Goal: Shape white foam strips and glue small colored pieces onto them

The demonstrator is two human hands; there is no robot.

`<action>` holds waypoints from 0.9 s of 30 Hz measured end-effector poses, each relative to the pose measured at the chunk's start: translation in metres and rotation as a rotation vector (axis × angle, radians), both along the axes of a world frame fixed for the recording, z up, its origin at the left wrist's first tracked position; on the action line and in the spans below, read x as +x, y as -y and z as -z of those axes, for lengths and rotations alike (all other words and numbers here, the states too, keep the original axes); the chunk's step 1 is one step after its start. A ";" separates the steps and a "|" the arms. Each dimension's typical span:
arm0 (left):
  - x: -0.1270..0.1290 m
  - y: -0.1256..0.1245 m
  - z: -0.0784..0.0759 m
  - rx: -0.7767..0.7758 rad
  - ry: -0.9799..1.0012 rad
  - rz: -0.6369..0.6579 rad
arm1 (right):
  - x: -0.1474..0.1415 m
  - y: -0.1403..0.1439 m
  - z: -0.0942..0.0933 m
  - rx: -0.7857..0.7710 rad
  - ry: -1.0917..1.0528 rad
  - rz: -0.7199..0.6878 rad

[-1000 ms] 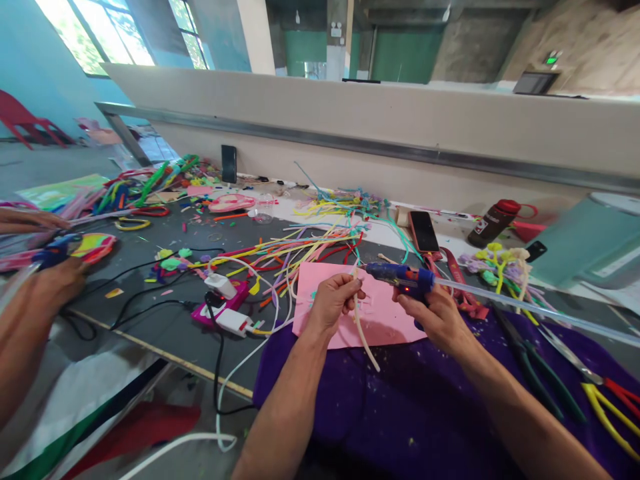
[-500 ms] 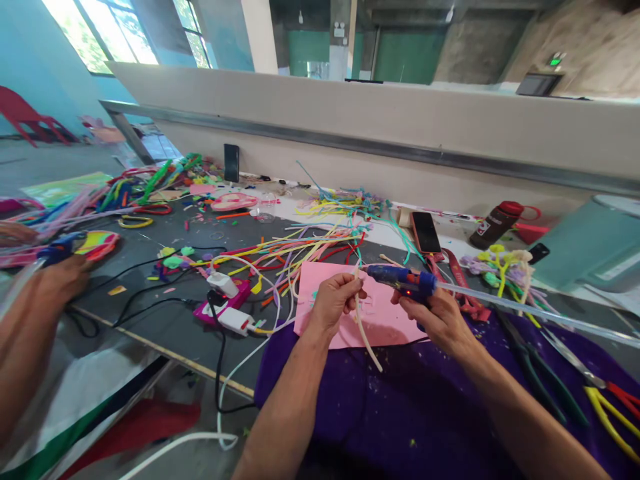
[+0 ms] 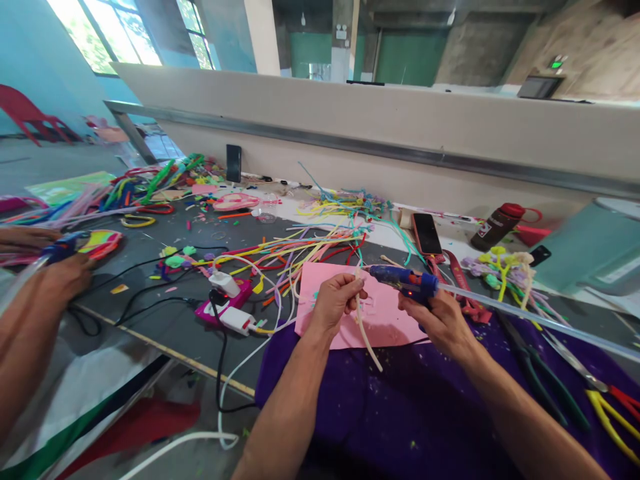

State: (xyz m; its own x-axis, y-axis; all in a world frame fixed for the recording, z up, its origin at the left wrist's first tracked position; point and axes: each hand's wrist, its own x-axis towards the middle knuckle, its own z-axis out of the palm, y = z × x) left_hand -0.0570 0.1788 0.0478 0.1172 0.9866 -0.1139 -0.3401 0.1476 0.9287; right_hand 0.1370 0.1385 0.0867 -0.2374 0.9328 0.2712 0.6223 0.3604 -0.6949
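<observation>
Left hand (image 3: 334, 301) pinched shut around a cream stem (image 3: 363, 327), thumb and fingers closed near the top, the long tail curving down and away below the fist. Right hand (image 3: 440, 320) wrapped tight on the glue gun (image 3: 407, 280), nozzle pointing left, tip just beside the stem's upper end, right by the left fingertips; contact or a hair apart, impossible to tell. Small red light glowing on the gun's body. Clear glue stick (image 3: 530, 317) jutting from the back of the gun, running out past the right wrist toward the far right.

Under both hands, pink paper (image 3: 385, 320), lying partly on purple cloth (image 3: 400, 413) that spreads beneath the forearms. Beyond the left hand, a tangle of coloured stems (image 3: 300, 250) fanned across the grey table (image 3: 165, 327). Left of that hand, a pink power strip (image 3: 226, 303) with white plugs and black cords trailing off. Beyond the right hand, a phone (image 3: 427, 233) lying flat, and further out a dark bottle (image 3: 495, 225) with red cap, on its side. Right of the gun hand, a little bunch of made-up flowers (image 3: 500, 267); nearer, pliers (image 3: 537, 373) and yellow-handled cutters (image 3: 607, 407) on the cloth.

Far off to the left, another person's hand (image 3: 63, 277) closed on a second blue gun (image 3: 59, 248), blurred.
</observation>
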 end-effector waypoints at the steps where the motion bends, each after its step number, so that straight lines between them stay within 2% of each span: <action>1: 0.000 0.000 0.000 0.002 0.003 0.000 | 0.000 0.000 -0.001 -0.012 -0.001 -0.015; 4: 0.000 0.000 0.001 0.001 0.005 0.001 | -0.001 0.000 -0.002 -0.031 0.002 -0.037; 13: 0.001 0.001 -0.001 0.032 -0.018 -0.001 | -0.001 -0.001 0.000 0.031 0.058 0.030; 21: 0.000 0.002 -0.002 0.028 -0.002 -0.005 | -0.001 -0.001 -0.004 -0.056 -0.029 -0.023; 27: 0.001 0.002 -0.002 0.027 -0.006 -0.001 | -0.001 0.000 -0.002 0.001 0.016 0.052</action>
State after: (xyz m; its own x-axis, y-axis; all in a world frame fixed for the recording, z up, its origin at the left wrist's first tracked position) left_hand -0.0565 0.1764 0.0501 0.1154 0.9894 -0.0882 -0.3346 0.1223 0.9344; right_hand 0.1365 0.1390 0.0888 -0.1931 0.9436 0.2690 0.6510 0.3284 -0.6844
